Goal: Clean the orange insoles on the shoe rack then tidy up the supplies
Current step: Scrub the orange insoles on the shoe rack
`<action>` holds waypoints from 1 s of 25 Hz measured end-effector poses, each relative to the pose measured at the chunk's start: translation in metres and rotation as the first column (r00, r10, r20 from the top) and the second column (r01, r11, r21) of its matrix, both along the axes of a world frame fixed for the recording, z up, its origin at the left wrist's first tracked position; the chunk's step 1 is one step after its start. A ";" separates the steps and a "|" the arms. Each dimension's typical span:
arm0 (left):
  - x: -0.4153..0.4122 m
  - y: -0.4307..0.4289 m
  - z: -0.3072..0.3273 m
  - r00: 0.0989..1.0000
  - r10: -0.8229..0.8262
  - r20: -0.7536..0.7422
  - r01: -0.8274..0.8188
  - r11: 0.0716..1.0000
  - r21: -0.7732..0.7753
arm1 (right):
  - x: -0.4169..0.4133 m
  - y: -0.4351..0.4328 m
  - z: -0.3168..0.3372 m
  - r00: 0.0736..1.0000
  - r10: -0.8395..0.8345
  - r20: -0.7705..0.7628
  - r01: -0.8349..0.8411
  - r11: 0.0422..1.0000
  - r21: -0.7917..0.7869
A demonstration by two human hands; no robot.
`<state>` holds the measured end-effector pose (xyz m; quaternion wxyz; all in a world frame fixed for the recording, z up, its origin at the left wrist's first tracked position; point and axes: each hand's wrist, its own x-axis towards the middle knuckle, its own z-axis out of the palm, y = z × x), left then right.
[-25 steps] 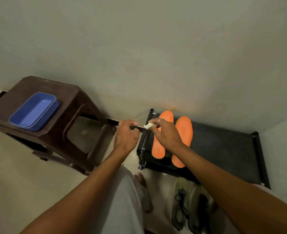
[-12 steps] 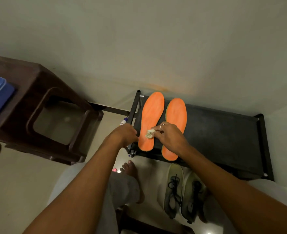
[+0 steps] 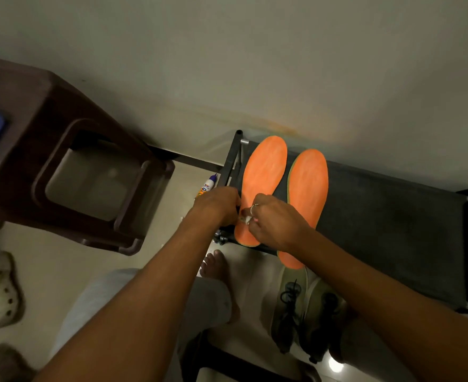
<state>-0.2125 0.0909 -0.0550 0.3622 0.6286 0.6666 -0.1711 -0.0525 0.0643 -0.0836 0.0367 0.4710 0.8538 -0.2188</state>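
Dropping from the shoe rack's [image 3: 392,230] far corner to mid-frame, the right hand [image 3: 271,223] now presses a pinched white wad [image 3: 244,218] onto the leftmost orange insole's [image 3: 264,175] near half, so wiping is likely starting; the left hand [image 3: 216,206] curls at the rack's edge, its hold unclear.

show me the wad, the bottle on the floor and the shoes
wad [image 3: 245,219], head view, its white tip that shows
bottle [image 3: 206,186], head view, its printed label
shoes [image 3: 290,295], head view, black laces of one shoe
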 end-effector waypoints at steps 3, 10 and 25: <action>0.002 0.001 -0.005 0.999 -0.021 0.036 0.020 1.000 0.022 | 0.009 -0.004 -0.003 0.995 -0.027 -0.096 0.027 1.000 0.005; -0.003 0.007 -0.009 0.976 -0.210 0.053 0.214 0.973 -0.084 | 0.009 0.003 -0.007 0.976 0.037 -0.217 -0.072 0.985 -0.155; 0.000 0.007 -0.001 0.956 -0.295 -0.006 0.287 0.935 -0.209 | 0.007 0.009 -0.003 0.987 -0.003 -0.160 -0.027 0.983 -0.181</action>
